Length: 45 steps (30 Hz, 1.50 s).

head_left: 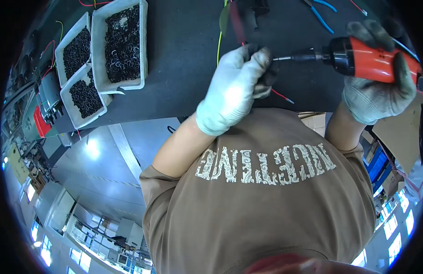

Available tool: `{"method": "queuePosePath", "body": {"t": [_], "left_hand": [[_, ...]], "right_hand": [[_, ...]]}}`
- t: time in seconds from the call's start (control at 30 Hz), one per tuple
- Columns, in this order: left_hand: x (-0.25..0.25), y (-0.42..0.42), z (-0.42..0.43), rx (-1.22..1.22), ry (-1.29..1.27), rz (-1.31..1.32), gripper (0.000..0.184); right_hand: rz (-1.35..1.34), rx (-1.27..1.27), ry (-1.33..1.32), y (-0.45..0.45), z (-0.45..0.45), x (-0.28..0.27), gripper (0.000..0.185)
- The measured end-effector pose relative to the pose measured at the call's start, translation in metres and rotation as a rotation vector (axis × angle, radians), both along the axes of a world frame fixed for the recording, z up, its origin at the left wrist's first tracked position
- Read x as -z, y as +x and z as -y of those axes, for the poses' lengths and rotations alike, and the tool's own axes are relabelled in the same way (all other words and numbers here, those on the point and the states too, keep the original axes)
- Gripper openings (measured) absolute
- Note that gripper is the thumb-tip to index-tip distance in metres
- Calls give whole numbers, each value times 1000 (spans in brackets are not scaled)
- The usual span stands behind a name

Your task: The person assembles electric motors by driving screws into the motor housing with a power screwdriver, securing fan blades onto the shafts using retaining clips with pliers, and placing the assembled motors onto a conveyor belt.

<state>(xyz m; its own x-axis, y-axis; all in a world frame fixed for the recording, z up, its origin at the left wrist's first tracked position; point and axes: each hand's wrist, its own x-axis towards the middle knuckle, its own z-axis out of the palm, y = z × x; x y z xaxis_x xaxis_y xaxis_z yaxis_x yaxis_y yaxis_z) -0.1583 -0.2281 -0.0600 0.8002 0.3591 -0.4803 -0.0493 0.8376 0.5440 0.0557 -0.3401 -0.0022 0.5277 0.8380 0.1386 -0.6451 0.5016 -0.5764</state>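
My left hand [236,86], in a white glove with dark fingertips, is closed around a small black part [271,73] above the bench; fingers hide most of it. A red wire [281,96] sticks out below that hand. In my right hand [380,93], gloved too, is a red and black electric screwdriver [373,59] held level. Its thin bit [283,58] points left and meets the fingertips of my left hand; whether it touches a screw is hidden. A blurred dark red strip [236,23] and a yellow wire [219,48] lie just beyond.
White bins [144,45] with many small black rings stand at the left of the dark bench [175,91]. Blue-handled pliers [322,18] lie at the back right. A black part [260,6] sits at the back. A metal cylinder [50,91] is at the far left.
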Motion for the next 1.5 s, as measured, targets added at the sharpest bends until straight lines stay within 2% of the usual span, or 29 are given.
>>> {"method": "queuePosePath", "body": {"t": [0.07, 0.17, 0.27, 0.3, 0.4, 0.43, 0.5, 0.53, 0.57, 0.6, 0.67, 0.77, 0.87, 0.9, 0.93, 1.1, 1.2, 1.23, 1.33, 1.43, 1.5], "left_hand": [[8, 4, 11, -93, 202, -126, 22], [20, 5, 8, -40, 1230, -271, 28], [13, 13, -1, 182, 624, -183, 31], [22, 13, -2, 148, 769, -93, 32], [8, 23, 16, 18, 268, -231, 34], [23, 16, 12, 61, -134, 57, 35], [26, 23, 10, -66, -86, -155, 33], [26, 28, 10, -129, -64, -259, 33], [23, 36, 6, -246, -30, -284, 30], [34, 32, -5, -235, 34, -204, 28], [44, 41, -8, -266, 249, -301, 22], [68, 31, -13, -308, -344, 184, 16], [53, 32, -10, -350, -383, 133, 19], [41, 37, -13, -391, -343, -8, 22], [47, 33, -14, -341, -301, 47, 19], [70, 26, -23, -198, -144, 262, 24], [57, 34, -22, -217, 21, 70, 29], [37, 40, -18, -241, 224, -272, 18], [47, 37, -14, -170, 869, -545, 17], [40, 38, -17, -246, 463, -395, 24], [47, 34, -25, -232, 176, -133, 23]], "right_hand": [[6, -16, 2, -1, -3, 6, 45], [-29, 21, -76, 14, 4, 6, 46], [-19, 21, -105, 30, 6, 11, 44], [1, 51, -131, 32, 6, 13, 43], [69, 140, -163, 36, 6, 25, 40], [91, 164, -168, 37, 6, 27, 39], [132, 210, -178, 38, 7, 27, 40], [245, 265, -138, 39, 5, 31, 39], [354, 326, -97, 40, 3, 36, 39], [456, 391, -55, 35, -5, 35, 39], [567, 448, 24, 13, -31, 36, 41], [604, 455, 91, 0, -58, 38, 40], [600, 482, 72, -4, -70, 49, 40], [589, 493, 69, -10, -77, 50, 40], [579, 506, 62, -16, -81, 50, 40], [601, 201, 151, -14, -87, 34, 41], [659, 216, 143, -16, -88, 38, 40], [674, 248, 124, -16, -86, 40, 40], [715, 289, 81, -16, -81, 43, 39], [748, 324, 55, -15, -79, 42, 38], [775, 347, 39, -15, -78, 44, 38]]}}
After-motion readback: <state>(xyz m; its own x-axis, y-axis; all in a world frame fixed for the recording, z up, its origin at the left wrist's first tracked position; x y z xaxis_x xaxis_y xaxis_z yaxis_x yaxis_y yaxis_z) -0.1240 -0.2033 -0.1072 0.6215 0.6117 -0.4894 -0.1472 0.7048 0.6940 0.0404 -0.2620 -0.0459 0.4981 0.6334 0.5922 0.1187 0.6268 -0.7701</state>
